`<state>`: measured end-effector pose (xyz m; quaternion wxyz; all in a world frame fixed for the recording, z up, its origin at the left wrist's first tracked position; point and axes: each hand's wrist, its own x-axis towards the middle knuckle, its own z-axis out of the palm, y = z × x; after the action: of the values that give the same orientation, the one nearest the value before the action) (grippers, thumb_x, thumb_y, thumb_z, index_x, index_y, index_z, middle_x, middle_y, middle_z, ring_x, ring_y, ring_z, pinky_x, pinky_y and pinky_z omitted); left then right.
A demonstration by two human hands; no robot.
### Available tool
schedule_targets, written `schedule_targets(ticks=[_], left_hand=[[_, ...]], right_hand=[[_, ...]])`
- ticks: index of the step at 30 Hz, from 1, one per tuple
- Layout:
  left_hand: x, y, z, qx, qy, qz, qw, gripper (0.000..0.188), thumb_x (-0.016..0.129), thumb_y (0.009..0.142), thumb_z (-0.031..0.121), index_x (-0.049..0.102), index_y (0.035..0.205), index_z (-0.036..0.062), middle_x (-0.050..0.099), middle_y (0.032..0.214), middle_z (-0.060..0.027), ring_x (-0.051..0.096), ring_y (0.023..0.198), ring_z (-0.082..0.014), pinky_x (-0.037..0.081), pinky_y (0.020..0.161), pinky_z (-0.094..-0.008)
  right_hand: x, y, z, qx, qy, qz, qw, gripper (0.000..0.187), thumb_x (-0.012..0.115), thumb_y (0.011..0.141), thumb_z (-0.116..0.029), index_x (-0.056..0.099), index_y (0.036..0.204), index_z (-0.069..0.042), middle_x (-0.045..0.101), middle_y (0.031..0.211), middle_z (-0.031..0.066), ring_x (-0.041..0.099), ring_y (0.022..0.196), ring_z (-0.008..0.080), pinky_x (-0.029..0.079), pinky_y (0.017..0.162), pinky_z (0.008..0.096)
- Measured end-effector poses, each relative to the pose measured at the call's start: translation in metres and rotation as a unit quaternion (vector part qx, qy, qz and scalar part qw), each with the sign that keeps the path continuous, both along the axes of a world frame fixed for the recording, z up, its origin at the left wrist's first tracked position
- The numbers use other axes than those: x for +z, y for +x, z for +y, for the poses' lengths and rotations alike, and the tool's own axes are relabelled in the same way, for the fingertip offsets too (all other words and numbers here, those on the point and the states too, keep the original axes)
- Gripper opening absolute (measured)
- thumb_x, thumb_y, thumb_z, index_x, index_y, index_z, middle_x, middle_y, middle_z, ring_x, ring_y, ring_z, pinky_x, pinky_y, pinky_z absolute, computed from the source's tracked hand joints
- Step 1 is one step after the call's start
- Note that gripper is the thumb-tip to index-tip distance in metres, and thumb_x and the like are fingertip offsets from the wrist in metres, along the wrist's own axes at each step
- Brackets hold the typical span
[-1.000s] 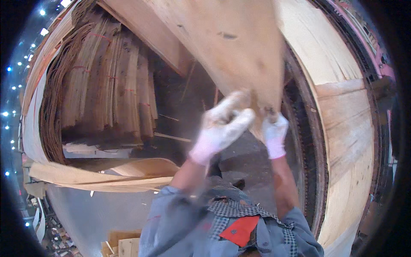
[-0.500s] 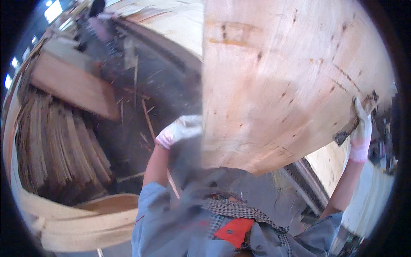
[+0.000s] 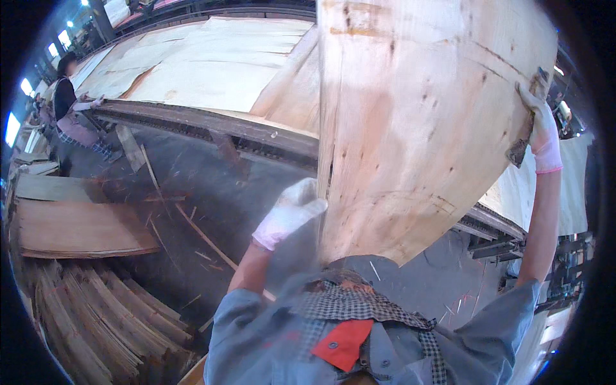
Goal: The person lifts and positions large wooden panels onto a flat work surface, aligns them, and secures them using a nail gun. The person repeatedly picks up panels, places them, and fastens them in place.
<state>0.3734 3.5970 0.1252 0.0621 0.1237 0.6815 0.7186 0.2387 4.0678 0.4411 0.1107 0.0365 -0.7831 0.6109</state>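
Between my raised arms stands a large pale wood veneer sheet (image 3: 410, 141), with dark knots and a ragged, dark-edged notch on its right side. My left hand (image 3: 296, 208), in a white glove with a pink cuff, is closed on the sheet's left edge; its fingertips partly pass behind the wood. On the other side my right hand (image 3: 540, 125), gloved alike, grips the right edge beside the dark notch, thumb on the front face. Its other fingers are mostly hidden.
A long conveyor table (image 3: 212, 131) carrying pale veneer sheets (image 3: 224, 61) runs across the back. At its far left stands another person (image 3: 77, 112). Stacked brown veneer (image 3: 83, 228) and a bundle of upright sheets (image 3: 109, 321) sit at left. Wood strips (image 3: 205, 240) litter the dark floor.
My view has swung, bringing the conveyor table and the other person more fully into sight at left. Both hands still hold the veneer sheet, and the right one appears higher.
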Motion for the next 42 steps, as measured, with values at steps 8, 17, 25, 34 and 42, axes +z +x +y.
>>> schedule_targets(ticks=[8, 17, 25, 34, 42], left_hand=[[0.033, -0.046, 0.011, 0.246, -0.309, 0.266, 0.880, 0.022, 0.069, 0.093, 0.026, 0.067, 0.101, 0.0060, 0.069, 0.091, -0.0181, 0.068, 0.086, -0.0376, 0.054, 0.071, -0.0445], [0.047, -0.128, 0.004, 0.192, -0.344, 0.395, 0.830, 0.020, 0.071, 0.092, 0.023, 0.067, 0.102, 0.0062, 0.070, 0.088, -0.0140, 0.070, 0.075, -0.0358, 0.055, 0.063, -0.0450], [0.048, -0.165, 0.002, 0.188, -0.351, 0.404, 0.824, 0.021, 0.072, 0.092, 0.021, 0.066, 0.105, 0.0060, 0.071, 0.091, -0.0154, 0.070, 0.072, -0.0370, 0.056, 0.060, -0.0452], [0.035, -0.184, 0.012, 0.177, -0.242, 0.325, 0.897, 0.026, 0.069, 0.095, 0.019, 0.063, 0.115, 0.0033, 0.071, 0.092, -0.0204, 0.072, 0.079, -0.0376, 0.056, 0.066, -0.0454], [0.064, -0.155, 0.001, 0.009, -0.028, 0.054, 0.998, 0.026, 0.067, 0.099, 0.027, 0.066, 0.106, 0.0020, 0.060, 0.069, 0.0003, 0.053, 0.055, -0.0051, 0.043, 0.050, -0.0246]], right_hand=[[0.000, 0.036, 0.031, -0.106, 0.018, 0.041, 0.993, 0.088, 0.071, 0.095, -0.021, 0.017, 0.164, -0.009, 0.031, 0.164, 0.0033, 0.038, 0.144, 0.0168, 0.033, 0.119, 0.0341], [-0.017, 0.035, 0.080, -0.193, 0.038, 0.035, 0.980, 0.084, 0.070, 0.096, -0.024, 0.021, 0.162, -0.007, 0.034, 0.159, 0.0031, 0.044, 0.139, 0.0159, 0.038, 0.115, 0.0343], [-0.031, 0.039, 0.104, -0.208, -0.002, 0.041, 0.977, 0.079, 0.069, 0.097, -0.022, 0.026, 0.160, -0.005, 0.038, 0.157, 0.0034, 0.042, 0.140, 0.0148, 0.037, 0.115, 0.0330], [-0.029, 0.039, 0.129, -0.219, 0.037, 0.045, 0.974, 0.072, 0.069, 0.096, -0.020, 0.033, 0.156, -0.004, 0.049, 0.146, 0.0036, 0.050, 0.130, 0.0147, 0.041, 0.111, 0.0328], [-0.037, 0.029, 0.124, -0.202, 0.019, 0.039, 0.978, 0.070, 0.073, 0.094, -0.027, 0.040, 0.153, -0.009, 0.053, 0.138, 0.0034, 0.056, 0.121, 0.0179, 0.047, 0.105, 0.0351]])
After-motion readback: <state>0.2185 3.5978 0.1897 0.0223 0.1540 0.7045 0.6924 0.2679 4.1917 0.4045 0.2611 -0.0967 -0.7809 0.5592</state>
